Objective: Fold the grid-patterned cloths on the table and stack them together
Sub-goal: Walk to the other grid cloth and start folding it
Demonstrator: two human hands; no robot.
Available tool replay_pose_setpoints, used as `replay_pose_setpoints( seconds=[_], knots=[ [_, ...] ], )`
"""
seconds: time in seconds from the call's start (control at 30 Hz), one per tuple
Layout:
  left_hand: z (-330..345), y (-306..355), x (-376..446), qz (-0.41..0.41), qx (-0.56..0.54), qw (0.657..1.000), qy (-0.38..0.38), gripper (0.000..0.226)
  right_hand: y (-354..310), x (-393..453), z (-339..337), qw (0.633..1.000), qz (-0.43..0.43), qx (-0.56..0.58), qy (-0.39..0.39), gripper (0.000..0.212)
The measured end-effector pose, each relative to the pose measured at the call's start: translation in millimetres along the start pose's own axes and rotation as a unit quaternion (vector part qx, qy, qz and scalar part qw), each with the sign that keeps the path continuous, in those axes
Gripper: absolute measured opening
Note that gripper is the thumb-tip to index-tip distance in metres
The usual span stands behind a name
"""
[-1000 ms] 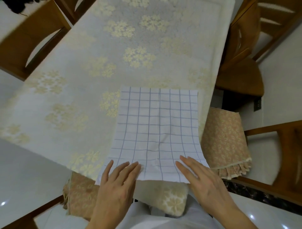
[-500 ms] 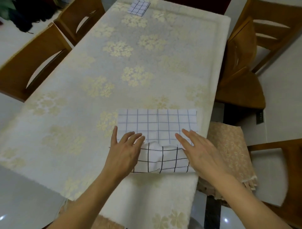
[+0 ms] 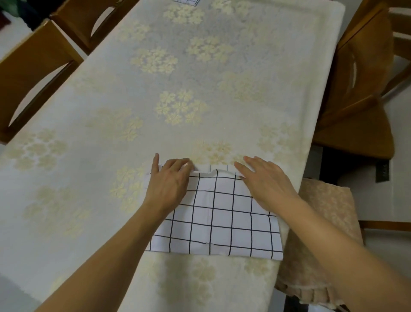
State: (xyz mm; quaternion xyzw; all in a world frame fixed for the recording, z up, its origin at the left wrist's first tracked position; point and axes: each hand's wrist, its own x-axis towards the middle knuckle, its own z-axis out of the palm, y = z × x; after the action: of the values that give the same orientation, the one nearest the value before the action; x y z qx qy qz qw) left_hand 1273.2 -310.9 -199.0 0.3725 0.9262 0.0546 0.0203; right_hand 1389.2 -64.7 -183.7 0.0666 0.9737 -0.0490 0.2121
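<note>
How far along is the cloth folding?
Early. The near grid cloth lies folded over once; the left hand and right hand press its far edge. Another grid cloth waits at the table's far end; nothing is stacked yet.

The white rectangular fabric cloth (image 3: 220, 218) carries a black grid of lines, the surface (image 3: 111, 156) wears a cream covering with pale yellow flower clusters, and the wooden chairs (image 3: 360, 100) are honey brown.

Soft, even light falls across my tabletop (image 3: 93, 156); my forearms throw only faint shadows, its far edge bows outward, and everything looks slightly soft.
</note>
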Motion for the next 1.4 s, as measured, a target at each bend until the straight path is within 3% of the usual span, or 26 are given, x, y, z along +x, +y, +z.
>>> replay_pose_setpoints(
  seconds=[0.2,0.3,0.43,0.6,0.77,1.4],
  knots=[
    [15,-2,15,-0.029,-0.020,0.999,0.006,0.035,2,25,-1,1.000,0.016,0.003,0.016,0.052],
    [13,3,2,-0.053,-0.035,0.998,0.014,0.049,-1,18,-1,0.996,0.050,0.028,0.072,0.056],
    [15,9,-31,-0.037,-0.057,0.998,0.016,0.049,-15,-24,24,0.984,0.083,0.078,0.138,0.059],
    [39,1,-56,-0.028,-0.042,0.998,-0.035,0.054,-25,-43,70,0.980,0.103,0.107,0.132,0.068],
    [49,-4,-59,-0.029,-0.022,0.998,-0.054,0.059,-15,-40,86,0.982,0.125,0.063,0.126,0.073],
    [31,16,-64,-0.019,-0.011,0.998,-0.057,0.066,-36,-31,60,0.979,0.119,0.076,0.149,0.083]
  ],
)
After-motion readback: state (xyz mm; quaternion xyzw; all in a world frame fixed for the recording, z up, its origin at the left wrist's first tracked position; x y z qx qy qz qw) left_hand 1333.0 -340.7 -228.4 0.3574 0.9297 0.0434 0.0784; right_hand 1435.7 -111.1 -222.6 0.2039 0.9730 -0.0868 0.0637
